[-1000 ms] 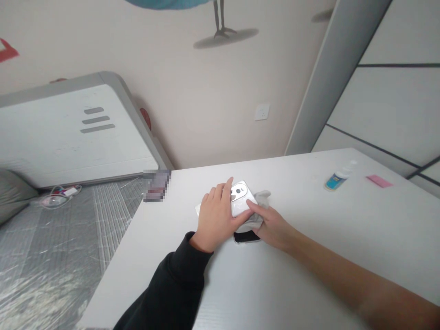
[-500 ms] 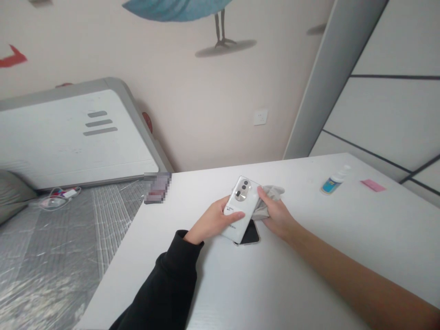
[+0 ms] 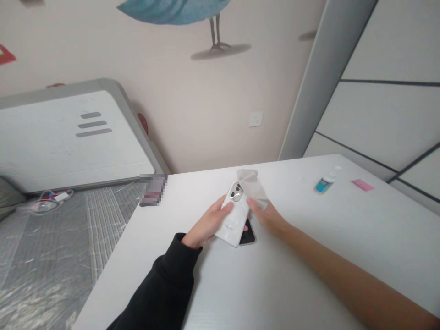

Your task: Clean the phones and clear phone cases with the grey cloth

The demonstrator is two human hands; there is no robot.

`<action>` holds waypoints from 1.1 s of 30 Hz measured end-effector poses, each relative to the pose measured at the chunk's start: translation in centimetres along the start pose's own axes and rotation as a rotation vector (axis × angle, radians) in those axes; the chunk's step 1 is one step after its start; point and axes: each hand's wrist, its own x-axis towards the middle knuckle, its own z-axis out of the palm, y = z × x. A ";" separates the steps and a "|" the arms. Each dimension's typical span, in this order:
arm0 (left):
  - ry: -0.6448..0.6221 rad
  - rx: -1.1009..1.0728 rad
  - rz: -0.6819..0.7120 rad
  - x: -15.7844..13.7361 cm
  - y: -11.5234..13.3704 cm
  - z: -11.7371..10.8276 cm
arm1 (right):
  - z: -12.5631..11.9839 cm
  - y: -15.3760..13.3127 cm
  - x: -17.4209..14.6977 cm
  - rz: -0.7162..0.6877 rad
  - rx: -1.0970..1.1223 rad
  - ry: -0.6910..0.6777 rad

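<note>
My left hand (image 3: 213, 217) grips a white smartphone (image 3: 234, 223) by its left side, thumb across the back. The phone's back, with a silvery camera island, faces up, and it is held tilted over the table. A thin grey-white cloth (image 3: 255, 188) is pinched in my right hand (image 3: 264, 215), right against the phone's upper right edge; part of the cloth spreads up beyond the phone's top. Below the white phone, a second, dark phone-shaped thing (image 3: 248, 234) with a pale rim lies on the table, mostly covered from view.
On the white table (image 3: 292, 275), a small bottle with a blue label (image 3: 326, 181) stands at the right, beside a pink slip (image 3: 362, 184). A blurred-out item (image 3: 153, 189) lies at the table's far left corner. Left of it is a plastic-covered bed (image 3: 65, 247).
My right hand has shifted the cloth, which now spreads upward past the phone's top edge. My left thumb sits higher on the phone. The whole view has moved slightly.
</note>
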 end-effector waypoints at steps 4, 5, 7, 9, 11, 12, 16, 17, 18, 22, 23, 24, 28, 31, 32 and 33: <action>0.165 -0.038 0.001 0.2 -0.1 0.6 | 1.0 -0.8 -0.2 -0.393 -0.612 -0.210; 0.217 -0.044 0.000 0.3 -0.1 0.6 | 1.3 -0.9 -0.3 -0.431 -0.666 -0.298; 0.297 -0.061 -0.010 0.5 0.0 0.5 | 1.8 -1.2 -0.6 -0.484 -0.714 -0.451; 0.332 -0.073 -0.018 0.6 0.1 0.4 | 1.9 -1.4 -0.7 -0.520 -0.741 -0.503; 0.293 -0.072 -0.021 0.4 0.3 0.4 | 1.4 -1.5 -0.4 -0.531 -0.771 -0.434; 0.240 -0.067 -0.036 0.3 0.4 0.4 | 1.0 -1.5 -0.2 -0.523 -0.789 -0.379; 0.043 -0.034 -0.104 -0.3 0.8 0.9 | -0.1 -1.0 0.4 -0.466 -0.854 -0.197; 0.048 -0.035 -0.096 -0.3 0.8 1.0 | -0.1 -0.9 0.3 -0.460 -0.847 -0.183; 0.073 -0.045 -0.081 -0.2 0.8 1.0 | 0.1 -0.8 0.0 -0.457 -0.827 -0.186; 0.218 -0.187 -0.017 0.4 0.4 0.9 | 2.0 -1.0 -1.6 -0.510 -0.743 -0.386; 0.240 -0.234 -0.011 0.6 0.3 0.8 | 2.5 -1.1 -2.0 -0.524 -0.744 -0.448; 0.254 -0.278 -0.006 0.7 0.2 0.7 | 2.9 -1.3 -2.3 -0.534 -0.752 -0.502; 0.309 -0.379 0.047 0.8 0.5 0.3 | 3.7 -2.1 -2.8 -0.562 -0.867 -0.666; 0.328 -0.409 0.067 0.7 0.8 0.3 | 3.4 -2.2 -2.5 -0.622 -0.983 -0.692; 0.329 -0.409 0.074 0.7 0.9 0.3 | 3.2 -2.1 -2.3 -0.628 -1.005 -0.651; 0.328 -0.403 0.083 0.7 1.0 0.4 | 2.9 -2.0 -2.1 -0.623 -1.016 -0.587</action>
